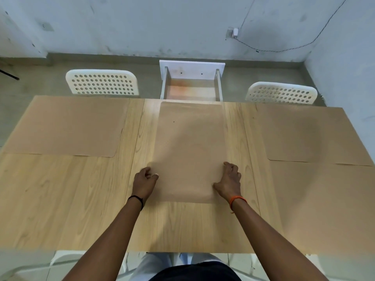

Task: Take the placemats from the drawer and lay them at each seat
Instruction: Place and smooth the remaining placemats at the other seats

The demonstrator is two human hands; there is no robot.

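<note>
- Both forearms reach up from the bottom of the frame; our left hand (145, 180) pinches the left edge of the centre mat (188, 147), our right hand (229, 184) grips its right edge.
- This mat lies lengthwise at mid-frame on the table (60, 199), far end just before the open drawer (190, 86).
- Two mats already laid: upper left (65, 126) and upper right (292, 132), each before a chair (102, 82).
- Step, we judge: placing a further mat. Next: slide or turn it to a seat without a mat, then let go.
- Pale wood top; grey floor; scuffed white wall with a dangling cable (284, 50).
</note>
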